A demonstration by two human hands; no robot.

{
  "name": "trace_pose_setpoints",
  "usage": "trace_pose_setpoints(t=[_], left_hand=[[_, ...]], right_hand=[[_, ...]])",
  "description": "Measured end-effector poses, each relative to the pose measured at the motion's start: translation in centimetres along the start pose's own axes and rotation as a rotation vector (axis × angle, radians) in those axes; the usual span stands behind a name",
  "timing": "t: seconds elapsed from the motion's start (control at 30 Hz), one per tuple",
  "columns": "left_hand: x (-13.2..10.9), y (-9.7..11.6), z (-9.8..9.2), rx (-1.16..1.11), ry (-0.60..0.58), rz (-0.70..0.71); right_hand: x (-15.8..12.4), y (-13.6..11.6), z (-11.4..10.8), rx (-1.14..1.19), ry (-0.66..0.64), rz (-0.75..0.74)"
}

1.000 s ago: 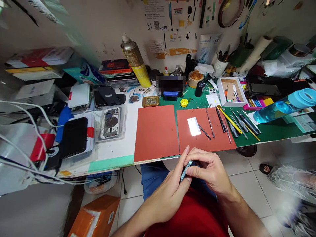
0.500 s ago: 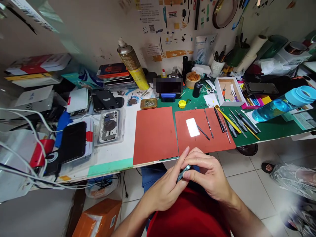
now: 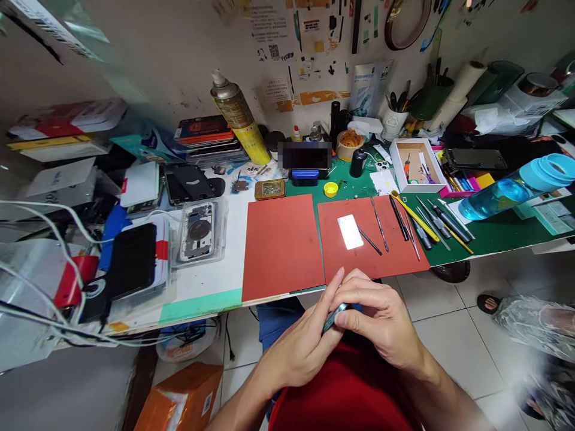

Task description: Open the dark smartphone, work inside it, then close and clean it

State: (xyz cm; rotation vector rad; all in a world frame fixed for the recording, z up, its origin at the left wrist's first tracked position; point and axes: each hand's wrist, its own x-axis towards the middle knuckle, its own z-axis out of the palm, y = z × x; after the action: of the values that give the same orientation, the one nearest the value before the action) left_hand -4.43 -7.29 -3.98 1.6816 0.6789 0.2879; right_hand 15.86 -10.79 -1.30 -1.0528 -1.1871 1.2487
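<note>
Two hands: left hand [image 3: 299,350] and right hand [image 3: 380,317] pressed together, pinching a slim bluish part [image 3: 335,318] above the lap.
Progress: steel picks [image 3: 380,224] lying on the red silicone mat [image 3: 395,263], none in hand.

Left hand [image 3: 299,350], right hand [image 3: 380,317] pinching small dark object [image 3: 335,318], red mat [image 3: 371,236] just ahead on surface [image 3: 206,272], steel picks [image 3: 380,224] lying on mat
</note>
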Motion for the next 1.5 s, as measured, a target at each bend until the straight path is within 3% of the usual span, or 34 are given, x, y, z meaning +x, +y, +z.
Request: trace_pose_setpoints(t=[0.5,0.77,1.03,1.27,1.5], left_hand=[[0.1,0.4,-0.1,0.042,-0.006,-0.034],[0.0,1.9,-0.1,0.019,-0.003,-0.176],[0.1,3.2,0.0,-0.004,0.018,-0.289],[-0.1,4.1,0.4,0.014,0.029,-0.378],[-0.6,3.9,0.5,0.126,0.055,-0.265]], right_hand=[[0.1,0.4,-0.2,0.055,-0.032,-0.018],[0.0,1.4,-1.0,0.114,-0.06,0.045],[-0.6,1.2,-0.2,0.031,0.003,0.018],[-0.4,1.3,-0.5,-0.013,-0.018,-0.001],[-0.3,1.6,-0.6,-0.124,0.024,-0.067]])
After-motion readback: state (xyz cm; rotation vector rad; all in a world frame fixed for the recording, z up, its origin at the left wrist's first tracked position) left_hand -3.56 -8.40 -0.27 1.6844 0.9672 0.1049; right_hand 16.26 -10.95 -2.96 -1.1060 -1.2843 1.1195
